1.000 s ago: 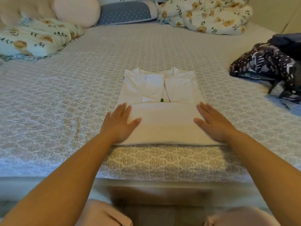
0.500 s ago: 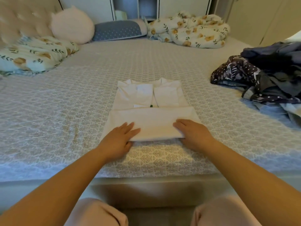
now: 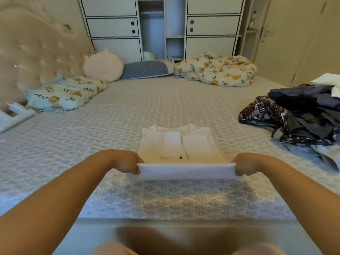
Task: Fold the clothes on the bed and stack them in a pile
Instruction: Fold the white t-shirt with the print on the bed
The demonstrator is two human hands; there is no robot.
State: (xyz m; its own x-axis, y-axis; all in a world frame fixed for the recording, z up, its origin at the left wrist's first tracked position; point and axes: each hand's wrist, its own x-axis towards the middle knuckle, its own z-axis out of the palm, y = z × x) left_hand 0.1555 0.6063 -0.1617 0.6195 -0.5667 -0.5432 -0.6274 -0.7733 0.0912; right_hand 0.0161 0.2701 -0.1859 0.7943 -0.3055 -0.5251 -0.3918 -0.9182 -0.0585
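The folded white cotton shirt [image 3: 181, 146] is lying in the centre of the frame on the grey patterned bedspread [image 3: 92, 129], and its near folded edge is being lifted clear of the bed between the two hands. The left hand [image 3: 127, 161] is clenching the left corner of that raised edge just left of centre, fingers curled under the cloth; the right hand [image 3: 245, 163] is grasping the right corner in the same way just right of centre. The far part of the shirt, with its collar, is resting flat on the bedspread beyond the hands.

Half a second earlier both hands were lying on the near edge, which was lying on the bed; a second ago they were pressing open-palmed on the fold. The view is also sitting higher now, showing the white cabinet [image 3: 161, 24] along the top of the frame.

The shirt is looking like a neat rectangle, sleeves folded inward, a small dark mark showing near its middle, the lifted edge forming a thick pale band.

At the right edge of the frame the heap of dark navy and printed unfolded clothes [image 3: 301, 116] is lying well apart from the shirt. Floral pillows [image 3: 64, 92] are sitting at the upper left beside the tufted beige headboard [image 3: 36, 57]
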